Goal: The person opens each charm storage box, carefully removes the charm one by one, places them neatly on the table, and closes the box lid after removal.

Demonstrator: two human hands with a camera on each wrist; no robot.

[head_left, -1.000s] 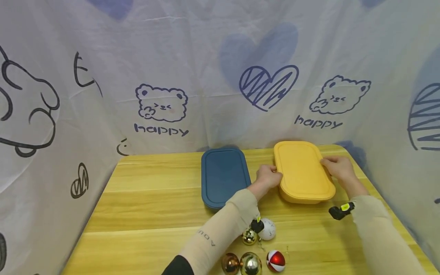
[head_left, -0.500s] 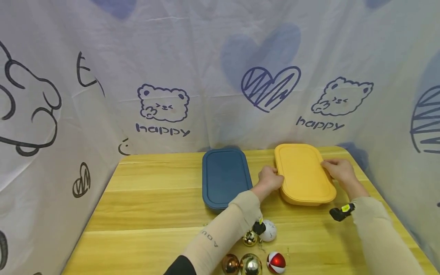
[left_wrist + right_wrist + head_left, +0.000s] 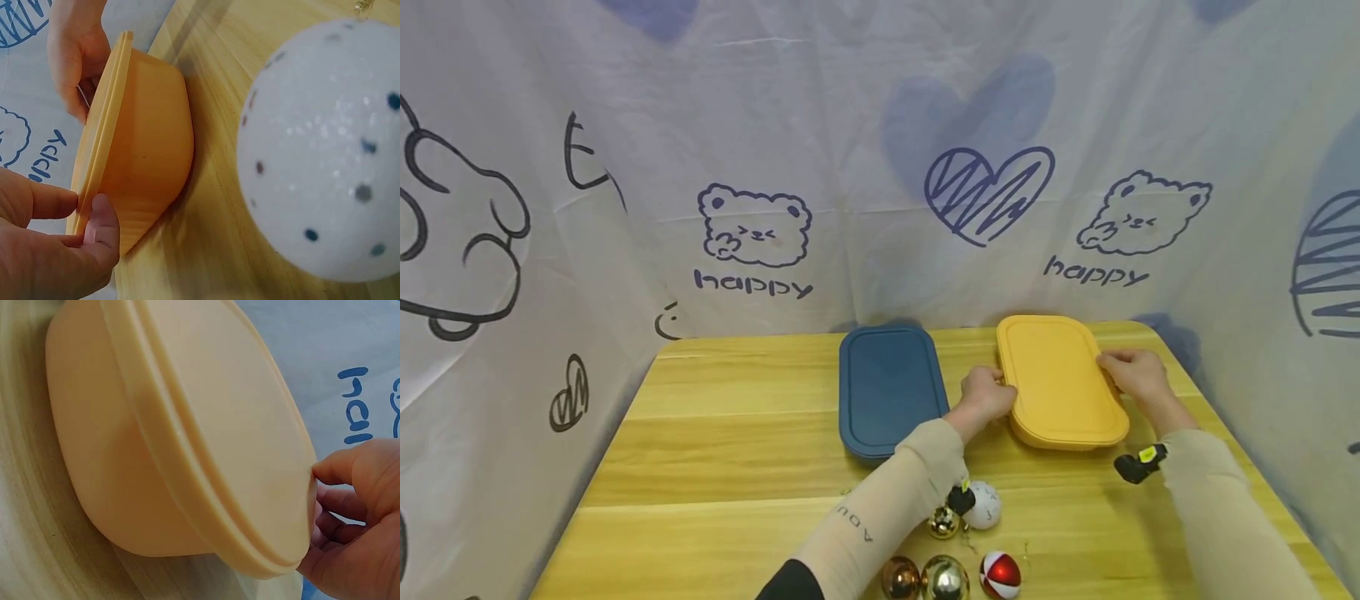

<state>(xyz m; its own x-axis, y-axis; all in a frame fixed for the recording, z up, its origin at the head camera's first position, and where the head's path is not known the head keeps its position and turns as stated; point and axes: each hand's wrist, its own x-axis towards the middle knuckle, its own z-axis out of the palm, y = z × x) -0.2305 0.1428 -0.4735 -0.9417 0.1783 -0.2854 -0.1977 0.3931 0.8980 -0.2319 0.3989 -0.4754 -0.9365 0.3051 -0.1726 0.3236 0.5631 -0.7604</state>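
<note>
A yellow lidded food container [image 3: 1062, 379] rests at the back right of the wooden table. My left hand [image 3: 987, 392] pinches the rim on its left side; in the left wrist view the thumb [image 3: 102, 222] lies under the edge and a finger above. On the opposite side my right hand [image 3: 1137, 377] grips the rim, and in the right wrist view its fingers [image 3: 337, 470] curl at the lid [image 3: 250, 425]. The lid sits over the box wall [image 3: 150, 119] all along the visible side. Left of it stands a blue lidded container [image 3: 891, 387].
Near the front lie a white speckled ball [image 3: 983, 505], a gold bauble [image 3: 943, 523], a copper bauble [image 3: 900, 577], a larger gold bauble [image 3: 945, 578] and a red-and-white ball [image 3: 1000, 574]. A printed cloth [image 3: 865, 167] hangs behind the table [image 3: 722, 433].
Both hands keep their hold on the yellow container's rim. The container looks slightly lower in view, with the whole scene shifting a little; the balls and blue container stay in place.
</note>
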